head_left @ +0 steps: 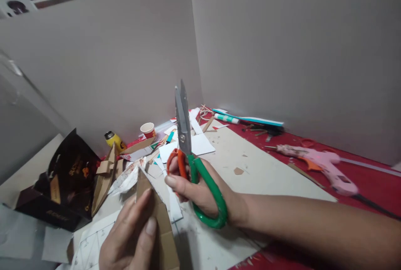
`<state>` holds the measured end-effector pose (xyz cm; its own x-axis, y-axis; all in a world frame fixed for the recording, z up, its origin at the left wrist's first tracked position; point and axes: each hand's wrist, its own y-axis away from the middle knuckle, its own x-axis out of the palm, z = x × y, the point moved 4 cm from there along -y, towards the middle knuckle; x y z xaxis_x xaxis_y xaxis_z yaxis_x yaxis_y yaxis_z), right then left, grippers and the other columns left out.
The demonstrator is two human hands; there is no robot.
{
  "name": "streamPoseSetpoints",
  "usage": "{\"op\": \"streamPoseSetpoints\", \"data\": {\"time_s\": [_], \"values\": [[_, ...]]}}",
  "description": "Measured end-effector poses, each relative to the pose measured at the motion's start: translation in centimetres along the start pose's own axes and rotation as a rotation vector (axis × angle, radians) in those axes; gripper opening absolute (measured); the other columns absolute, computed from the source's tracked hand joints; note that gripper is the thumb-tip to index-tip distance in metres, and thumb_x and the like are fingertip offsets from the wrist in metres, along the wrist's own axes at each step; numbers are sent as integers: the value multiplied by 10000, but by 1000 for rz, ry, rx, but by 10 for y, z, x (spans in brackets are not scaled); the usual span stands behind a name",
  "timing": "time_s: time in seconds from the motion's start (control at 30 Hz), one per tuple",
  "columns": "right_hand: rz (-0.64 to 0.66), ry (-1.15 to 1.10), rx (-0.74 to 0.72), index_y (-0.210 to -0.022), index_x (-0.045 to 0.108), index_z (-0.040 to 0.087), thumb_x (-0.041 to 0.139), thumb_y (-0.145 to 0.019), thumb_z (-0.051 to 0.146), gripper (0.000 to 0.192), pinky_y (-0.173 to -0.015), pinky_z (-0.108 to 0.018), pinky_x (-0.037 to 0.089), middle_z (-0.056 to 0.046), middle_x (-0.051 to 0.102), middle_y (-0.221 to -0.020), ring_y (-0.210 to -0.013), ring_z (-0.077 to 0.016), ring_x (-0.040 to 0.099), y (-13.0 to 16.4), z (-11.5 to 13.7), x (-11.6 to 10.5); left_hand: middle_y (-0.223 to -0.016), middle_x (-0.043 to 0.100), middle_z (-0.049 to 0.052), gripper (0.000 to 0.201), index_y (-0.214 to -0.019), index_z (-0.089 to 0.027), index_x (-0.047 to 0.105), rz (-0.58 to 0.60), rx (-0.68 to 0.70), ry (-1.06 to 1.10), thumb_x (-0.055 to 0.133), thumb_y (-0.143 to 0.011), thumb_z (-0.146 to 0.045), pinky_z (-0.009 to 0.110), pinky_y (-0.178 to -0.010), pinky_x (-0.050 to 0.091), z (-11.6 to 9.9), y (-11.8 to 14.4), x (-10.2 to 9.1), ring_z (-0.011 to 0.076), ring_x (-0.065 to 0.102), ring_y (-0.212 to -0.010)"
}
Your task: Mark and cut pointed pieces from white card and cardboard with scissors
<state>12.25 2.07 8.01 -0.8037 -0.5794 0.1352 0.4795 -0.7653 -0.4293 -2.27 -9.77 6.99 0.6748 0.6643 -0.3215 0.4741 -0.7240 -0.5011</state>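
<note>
Nearest the camera, the left hand (131,232) is pinching a brown cardboard piece (158,220), thumb and fingers clenched along its left edge, the piece standing tilted with a pointed top just beside the scissors; it is looking light and fairly stiff, likely to crease if squeezed hard, so the flat face near the edge seems the sound place to be holding it; one such piece is in hand.

Just beyond, the right hand (197,190) is gripping one pair of scissors (184,136), fingers threaded through the green loop and the thumb through the orange one; the blades are pointing up and standing nearly closed, apart from the cardboard; the metal is looking rigid and sharp, so the handles are the only safe hold.

Both hands are working over a pale cardboard sheet (266,174) lying on the red table (372,182), with white paper drawings (90,245) lying under the left hand; small brown offcuts are dotting the sheet.

To the left one dark paper bag (62,182) is lying open, with folded brown cardboard leaning against it; to the right one pink glue gun (319,165) is resting on the red cover, well apart from the hands.

Farther back, one paper cup (148,129), one yellow bottle (114,139) and one glue stick (226,118) are sitting among white and teal paper scraps near the wall; I cannot count the scraps.
</note>
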Motion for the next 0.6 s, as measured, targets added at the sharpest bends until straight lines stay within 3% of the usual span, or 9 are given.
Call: {"op": "streamPoseSetpoints", "data": {"time_s": [0.13,0.3,0.6], "values": [[144,85,7,-817,463,215,558,-883,602,404,-492,-245,336,54,411,-644,-558,-110,368,2,-12,6,-1208,741,5,296,-1103,-312,756,-153,-47,46,716,-827,-410,395,-1151,346,3,-10,-16,261,564,-1280],[396,269,-37,-896,493,207,534,-857,663,459,-540,-282,372,23,471,-690,-592,-134,395,11,-17,18,-1269,710,10,335,-1165,-282,724,-183,-1,95,706,-843,-372,392,-1135,380,3,-19,-23,258,558,-1287],[452,411,-11,-855,457,226,543,-849,627,411,-553,-303,369,16,476,-665,-570,-145,383,16,-22,24,-1252,718,-4,320,-1165,-300,720,-195,58,66,698,-849,-339,374,-1126,393,7,-19,-20,240,573,-1269]]}}
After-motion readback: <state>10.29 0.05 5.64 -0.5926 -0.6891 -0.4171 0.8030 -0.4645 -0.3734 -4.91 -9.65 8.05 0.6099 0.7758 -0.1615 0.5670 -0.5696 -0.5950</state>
